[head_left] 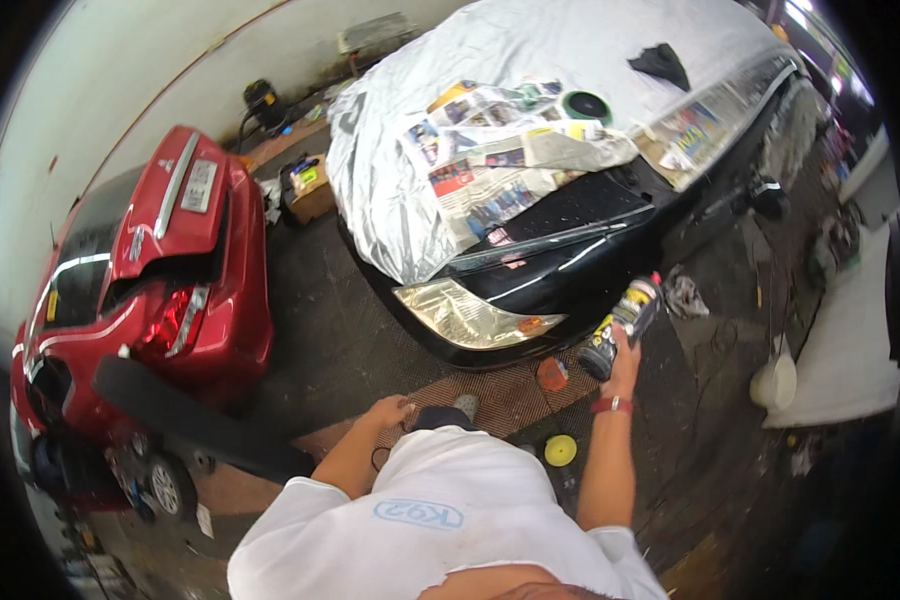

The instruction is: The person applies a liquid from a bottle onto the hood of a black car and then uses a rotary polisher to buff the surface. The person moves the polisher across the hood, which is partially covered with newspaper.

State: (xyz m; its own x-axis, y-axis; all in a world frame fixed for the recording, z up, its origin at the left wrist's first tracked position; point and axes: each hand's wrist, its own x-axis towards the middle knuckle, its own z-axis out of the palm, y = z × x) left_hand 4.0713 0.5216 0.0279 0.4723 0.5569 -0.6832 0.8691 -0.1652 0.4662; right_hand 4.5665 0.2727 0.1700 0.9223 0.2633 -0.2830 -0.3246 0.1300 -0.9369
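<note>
My right hand (625, 358), with a red band at the wrist, is wrapped round a black bottle (638, 300) with a yellow-marked label and a red tip. The bottle is tilted, its tip toward the black car (530, 290), beside the front fender. My left hand (390, 411) hangs low in front of my white shirt, its fingers curled; whether anything is in them is hidden. Silver sheeting (370, 180) and newspaper (500, 190) cover much of the car's hood and windshield. The clouded headlight (470, 315) is uncovered.
A red car (235, 300) stands at left, with a long dark panel (190, 415) nearer me. A yellow-green disc (561, 450) and an orange object (552, 374) lie on the floor. A green-rimmed roll (586, 107) and black cloth (660, 64) rest on the covered car.
</note>
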